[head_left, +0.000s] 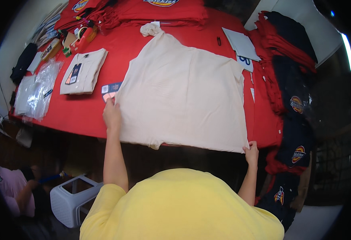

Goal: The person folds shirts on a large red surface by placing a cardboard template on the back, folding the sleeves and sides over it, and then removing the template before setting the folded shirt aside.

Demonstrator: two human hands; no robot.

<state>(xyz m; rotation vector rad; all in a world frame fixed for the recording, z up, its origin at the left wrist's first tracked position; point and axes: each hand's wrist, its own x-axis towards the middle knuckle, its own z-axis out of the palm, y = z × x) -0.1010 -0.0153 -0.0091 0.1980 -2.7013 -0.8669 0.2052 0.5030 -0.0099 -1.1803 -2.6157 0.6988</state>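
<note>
Cream shirt (183,96) lies flat, smooth; both hands (112,114) (251,154) pinch its near edge.

Head camera looks steeply down, close over red table (143,44); rim perhaps distorted.

Between our left hand (112,114) and right hand (251,153) lies the flat cream shirt (183,96), easy to pass over. Left of our left hand, bare red table (79,110) leaves room before the folded shirt (83,72). Clothes piles (291,92) block past our right hand.
</note>
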